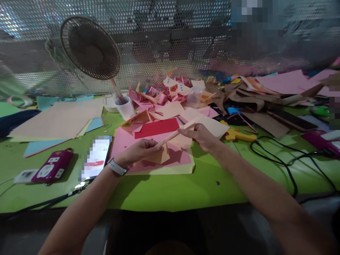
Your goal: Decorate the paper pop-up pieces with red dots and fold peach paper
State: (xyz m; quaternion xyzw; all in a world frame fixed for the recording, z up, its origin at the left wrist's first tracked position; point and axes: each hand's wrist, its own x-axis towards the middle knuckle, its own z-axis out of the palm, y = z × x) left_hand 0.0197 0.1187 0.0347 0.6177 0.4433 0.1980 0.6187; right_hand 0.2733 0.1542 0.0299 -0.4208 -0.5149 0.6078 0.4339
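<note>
Both hands hold one folded peach paper strip [174,134] above pink sheet [159,156] | left hand [140,150] pinches near-left end | right hand [202,136] pinches far-right end | long axis slants near-left to far-right

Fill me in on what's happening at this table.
A person is folding a peach paper piece with both hands over a pink sheet on the green table. The left hand pinches its lower end, the right hand the upper. A heap of folded pink paper shapes lies behind, by a white cup and a fan.
</note>
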